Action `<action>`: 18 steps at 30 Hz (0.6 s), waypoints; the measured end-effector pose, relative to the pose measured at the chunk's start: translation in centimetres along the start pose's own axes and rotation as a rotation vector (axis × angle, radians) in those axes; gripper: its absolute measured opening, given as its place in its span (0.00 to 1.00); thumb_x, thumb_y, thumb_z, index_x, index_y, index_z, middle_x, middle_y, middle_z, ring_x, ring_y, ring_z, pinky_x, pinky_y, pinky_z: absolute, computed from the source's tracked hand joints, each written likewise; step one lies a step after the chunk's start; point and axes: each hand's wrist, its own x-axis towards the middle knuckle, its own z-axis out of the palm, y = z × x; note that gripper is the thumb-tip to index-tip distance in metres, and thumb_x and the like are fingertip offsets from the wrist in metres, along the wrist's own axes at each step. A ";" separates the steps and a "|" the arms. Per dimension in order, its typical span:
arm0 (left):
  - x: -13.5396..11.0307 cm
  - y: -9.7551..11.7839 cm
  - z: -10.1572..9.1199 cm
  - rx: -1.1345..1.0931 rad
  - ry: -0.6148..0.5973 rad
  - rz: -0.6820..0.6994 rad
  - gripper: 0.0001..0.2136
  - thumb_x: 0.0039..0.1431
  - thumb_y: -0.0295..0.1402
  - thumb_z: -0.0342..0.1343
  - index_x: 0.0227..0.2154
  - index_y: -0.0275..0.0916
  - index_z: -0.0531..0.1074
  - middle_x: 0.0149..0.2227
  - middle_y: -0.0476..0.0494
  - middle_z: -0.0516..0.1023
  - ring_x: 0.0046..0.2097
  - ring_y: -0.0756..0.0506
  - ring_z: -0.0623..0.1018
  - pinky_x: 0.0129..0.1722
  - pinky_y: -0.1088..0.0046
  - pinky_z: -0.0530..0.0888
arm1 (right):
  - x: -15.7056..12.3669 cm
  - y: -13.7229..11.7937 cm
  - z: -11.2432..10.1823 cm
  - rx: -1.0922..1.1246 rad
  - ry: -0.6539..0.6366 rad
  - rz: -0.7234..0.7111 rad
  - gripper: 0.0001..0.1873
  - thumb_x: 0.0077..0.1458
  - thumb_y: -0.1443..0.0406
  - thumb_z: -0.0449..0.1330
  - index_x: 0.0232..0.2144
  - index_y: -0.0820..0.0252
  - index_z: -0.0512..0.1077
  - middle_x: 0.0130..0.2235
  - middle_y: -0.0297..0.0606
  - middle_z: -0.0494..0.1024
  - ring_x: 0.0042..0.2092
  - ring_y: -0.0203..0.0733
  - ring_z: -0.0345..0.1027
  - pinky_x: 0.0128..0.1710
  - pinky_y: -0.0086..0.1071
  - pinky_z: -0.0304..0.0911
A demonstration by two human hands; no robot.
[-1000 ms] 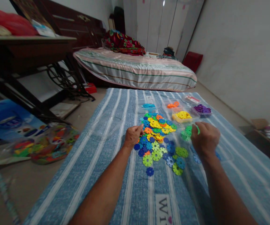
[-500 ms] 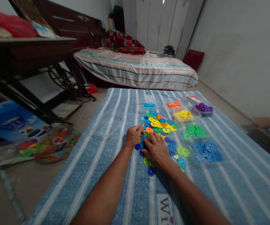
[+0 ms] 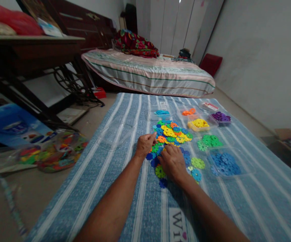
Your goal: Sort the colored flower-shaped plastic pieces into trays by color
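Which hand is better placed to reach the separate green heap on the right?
Probably the right hand: it is nearer the green heap, while the left hand is at the left edge of the mixed pile.

Striped bed (image 3: 150,72), floral blanket (image 3: 137,44), red bag (image 3: 14,21)

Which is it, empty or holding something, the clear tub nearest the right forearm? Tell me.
Holding something: blue discs lie heaped inside the clear tub. Whether they reach its rim, I cannot tell.
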 end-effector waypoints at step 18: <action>0.4 -0.6 -0.2 0.031 0.022 0.036 0.25 0.53 0.56 0.51 0.18 0.38 0.72 0.20 0.48 0.75 0.26 0.48 0.76 0.29 0.75 0.73 | 2.6 -1.1 2.4 -0.030 0.014 -0.053 0.10 0.60 0.71 0.53 0.38 0.62 0.75 0.41 0.47 0.74 0.50 0.51 0.60 0.51 0.44 0.57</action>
